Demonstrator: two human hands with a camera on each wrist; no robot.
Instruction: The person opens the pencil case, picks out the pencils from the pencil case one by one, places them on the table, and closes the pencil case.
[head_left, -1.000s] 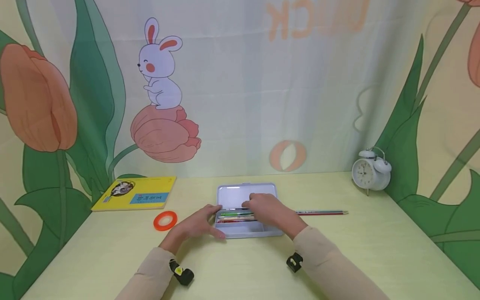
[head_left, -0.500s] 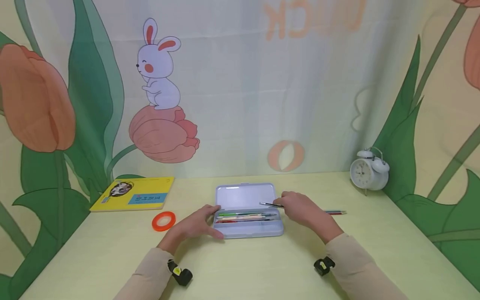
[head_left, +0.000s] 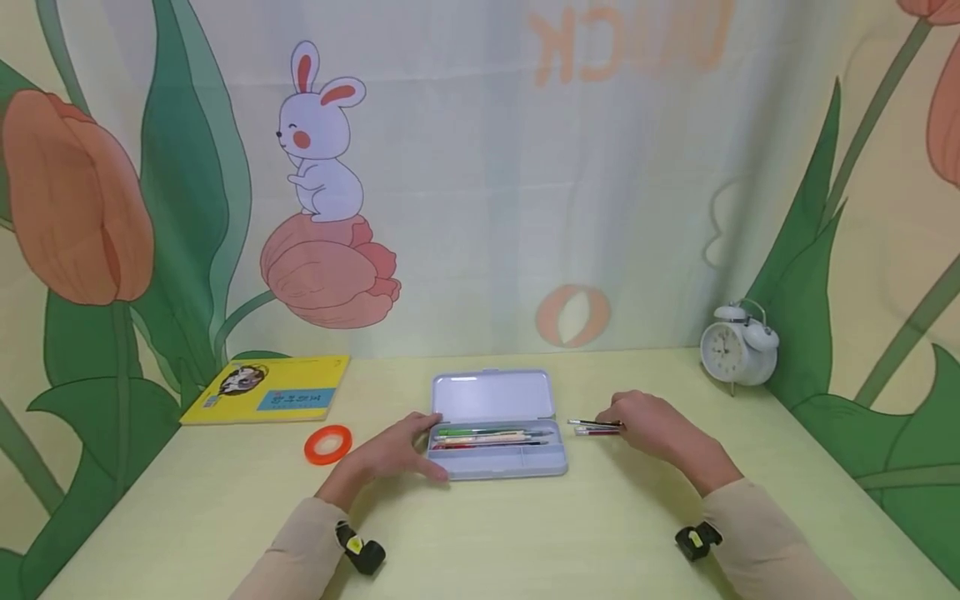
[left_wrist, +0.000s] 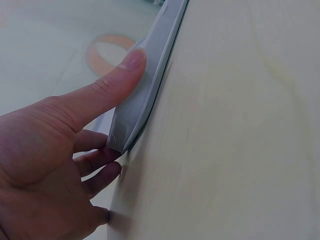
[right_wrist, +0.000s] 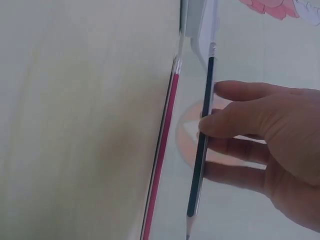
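right hand point(head_left: 660, 427) pinching dark pencil point(right_wrist: 198, 165) between thumb and fingers, just off red pencil point(right_wrist: 164, 135) on worktop point(head_left: 525, 533), both right of open pencil case point(head_left: 480, 462). left hand point(head_left: 390, 447) hooked round case's left end, thumb on near side. bunch of pens point(head_left: 491, 435) inside, far half. orange ring point(head_left: 311, 447) further left, near yellow book point(head_left: 300, 373).

Pale-grey rectangular pencil case point(head_left: 480, 459): smooth, faintly glossy plastic. Slim dark pencil point(right_wrist: 198, 175) I hold: smooth paint, bare-wood tip point(right_wrist: 191, 222), silvery metal ferrule point(right_wrist: 212, 49). Pale-yellow tabletop point(head_left: 495, 537): matt, wood-grained. My beige sleeves point(head_left: 765, 537): matt cloth.
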